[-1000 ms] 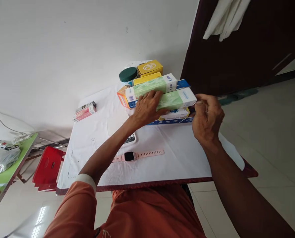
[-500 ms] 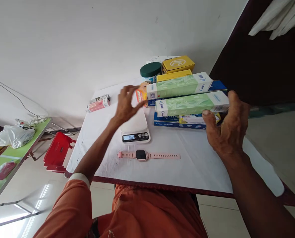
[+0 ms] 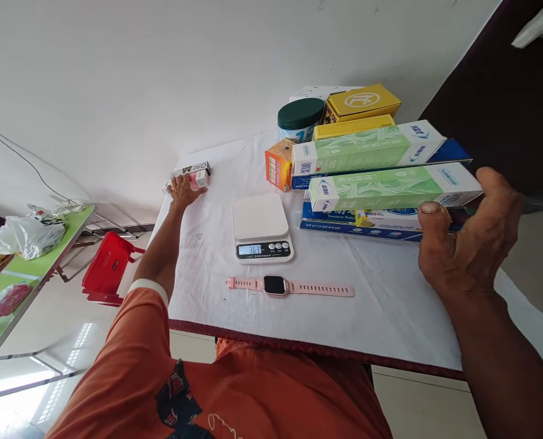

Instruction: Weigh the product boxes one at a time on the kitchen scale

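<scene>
At the far left of the table, my left hand (image 3: 183, 189) reaches over a small pink box (image 3: 201, 178), fingers spread on it and thumb apart. Touching behind is a black-and-white box (image 3: 202, 166). My right hand (image 3: 475, 238) grips the right end of a long green-and-white carton (image 3: 385, 188), thumb at its front; the other fingertips are partly hidden. This carton lies tilted on stacked blue boxes (image 3: 339, 228), before a second green carton (image 3: 367, 149). Between the hands stands a white digital scale (image 3: 261, 218), bare on top, its display showing 363. A pink smartwatch (image 3: 275, 285) lies flat before it.
An orange box (image 3: 278, 166), a tub with a dark green lid (image 3: 301, 113) and yellow boxes (image 3: 365, 102) crowd the back right by the wall. On the floor at left are a red chair (image 3: 107, 268) and a green table (image 3: 6, 299) with bags.
My left hand has moved left from beside the orange box to the small pink box. The scale reading went from 362 to 363. My right hand stays at the carton; the view has shifted.
</scene>
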Action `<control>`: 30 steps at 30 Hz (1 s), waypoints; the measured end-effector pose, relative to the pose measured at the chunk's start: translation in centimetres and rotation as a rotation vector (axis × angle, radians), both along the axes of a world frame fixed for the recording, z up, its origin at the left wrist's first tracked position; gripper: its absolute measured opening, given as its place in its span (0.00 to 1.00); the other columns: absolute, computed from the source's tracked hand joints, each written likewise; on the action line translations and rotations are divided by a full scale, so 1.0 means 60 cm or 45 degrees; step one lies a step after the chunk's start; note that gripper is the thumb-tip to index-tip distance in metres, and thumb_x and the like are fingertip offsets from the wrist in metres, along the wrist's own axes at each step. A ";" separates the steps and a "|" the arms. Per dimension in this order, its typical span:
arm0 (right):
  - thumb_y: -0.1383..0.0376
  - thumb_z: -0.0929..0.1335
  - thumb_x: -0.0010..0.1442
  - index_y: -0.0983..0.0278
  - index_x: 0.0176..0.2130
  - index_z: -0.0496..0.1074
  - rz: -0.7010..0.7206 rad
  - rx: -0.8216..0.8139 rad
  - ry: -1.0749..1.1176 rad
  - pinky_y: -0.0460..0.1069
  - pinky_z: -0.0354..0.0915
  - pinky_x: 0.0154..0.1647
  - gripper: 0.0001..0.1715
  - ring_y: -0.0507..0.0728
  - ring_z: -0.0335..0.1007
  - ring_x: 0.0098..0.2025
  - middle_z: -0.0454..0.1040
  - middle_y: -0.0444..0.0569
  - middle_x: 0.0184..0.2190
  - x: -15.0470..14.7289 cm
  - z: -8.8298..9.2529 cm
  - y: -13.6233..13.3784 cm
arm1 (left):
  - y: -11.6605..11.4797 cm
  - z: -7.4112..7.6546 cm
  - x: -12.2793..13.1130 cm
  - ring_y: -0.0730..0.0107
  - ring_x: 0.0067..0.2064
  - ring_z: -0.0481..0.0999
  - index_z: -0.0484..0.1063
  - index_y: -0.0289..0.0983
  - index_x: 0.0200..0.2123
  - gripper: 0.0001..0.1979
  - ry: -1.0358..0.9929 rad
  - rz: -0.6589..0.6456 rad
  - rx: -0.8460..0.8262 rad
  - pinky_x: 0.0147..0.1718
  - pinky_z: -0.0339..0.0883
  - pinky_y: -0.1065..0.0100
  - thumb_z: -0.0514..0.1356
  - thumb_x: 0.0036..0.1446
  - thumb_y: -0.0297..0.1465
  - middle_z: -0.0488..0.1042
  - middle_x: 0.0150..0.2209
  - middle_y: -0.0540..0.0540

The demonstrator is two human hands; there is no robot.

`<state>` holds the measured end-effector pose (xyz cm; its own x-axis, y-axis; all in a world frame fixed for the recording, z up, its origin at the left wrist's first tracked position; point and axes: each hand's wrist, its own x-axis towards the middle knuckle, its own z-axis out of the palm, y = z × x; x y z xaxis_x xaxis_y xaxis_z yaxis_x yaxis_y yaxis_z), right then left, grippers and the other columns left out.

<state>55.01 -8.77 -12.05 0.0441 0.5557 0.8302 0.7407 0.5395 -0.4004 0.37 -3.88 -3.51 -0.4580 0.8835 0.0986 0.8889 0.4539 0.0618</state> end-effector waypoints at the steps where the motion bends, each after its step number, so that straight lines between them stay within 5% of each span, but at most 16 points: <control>1: 0.38 0.60 0.70 0.59 0.77 0.54 0.000 -0.004 0.010 0.80 0.60 0.63 0.49 0.80 0.67 0.64 0.68 0.66 0.64 0.000 0.001 0.000 | 0.005 0.003 -0.006 0.34 0.76 0.55 0.66 0.42 0.67 0.39 0.006 -0.027 -0.023 0.69 0.51 0.39 0.66 0.60 0.55 0.63 0.73 0.29; 6: 0.33 0.60 0.67 0.57 0.75 0.58 0.007 -0.050 0.080 0.80 0.61 0.63 0.50 0.80 0.68 0.63 0.69 0.66 0.62 -0.006 0.010 -0.006 | 0.020 0.026 -0.026 0.26 0.73 0.58 0.66 0.39 0.69 0.44 0.031 -0.115 -0.107 0.66 0.51 0.35 0.68 0.57 0.56 0.63 0.71 0.24; 11: 0.33 0.61 0.67 0.60 0.73 0.60 0.010 -0.125 0.152 0.78 0.63 0.62 0.51 0.78 0.68 0.62 0.69 0.67 0.61 -0.011 0.018 -0.010 | 0.002 0.041 -0.015 0.27 0.71 0.62 0.71 0.35 0.63 0.37 0.122 -0.162 -0.151 0.67 0.50 0.37 0.68 0.59 0.52 0.67 0.67 0.22; 16: 0.33 0.59 0.68 0.63 0.73 0.61 -0.006 -0.177 0.159 0.77 0.63 0.63 0.51 0.76 0.68 0.61 0.68 0.67 0.61 -0.012 0.022 -0.012 | -0.039 0.063 -0.013 0.43 0.62 0.71 0.75 0.37 0.52 0.25 -0.104 -0.150 -0.119 0.59 0.64 0.52 0.73 0.53 0.40 0.74 0.61 0.32; 19: 0.34 0.61 0.68 0.64 0.72 0.60 -0.009 -0.199 0.158 0.76 0.65 0.63 0.50 0.76 0.68 0.62 0.68 0.68 0.61 -0.013 0.025 -0.014 | -0.068 0.081 -0.007 0.56 0.50 0.76 0.76 0.37 0.47 0.21 -0.256 -0.190 -0.006 0.48 0.69 0.61 0.72 0.55 0.41 0.78 0.50 0.39; 24: 0.37 0.62 0.69 0.66 0.71 0.63 -0.027 -0.196 0.186 0.74 0.66 0.64 0.48 0.74 0.71 0.62 0.70 0.68 0.61 -0.019 0.037 -0.021 | -0.118 0.116 0.056 0.64 0.42 0.77 0.80 0.39 0.48 0.21 -0.527 -0.512 0.204 0.44 0.73 0.63 0.71 0.56 0.45 0.80 0.41 0.47; 30: 0.36 0.61 0.69 0.67 0.70 0.64 -0.035 -0.180 0.175 0.73 0.67 0.63 0.48 0.74 0.71 0.60 0.71 0.68 0.59 -0.023 0.041 -0.022 | -0.151 0.126 0.186 0.62 0.43 0.78 0.81 0.40 0.52 0.26 -0.403 -0.974 0.138 0.46 0.76 0.59 0.76 0.54 0.46 0.79 0.46 0.43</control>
<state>53.64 -10.10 -9.59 0.1684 0.6633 0.7292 0.6873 0.4513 -0.5692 11.52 -12.96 4.04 0.2440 0.9551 0.1682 0.8829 -0.2905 0.3688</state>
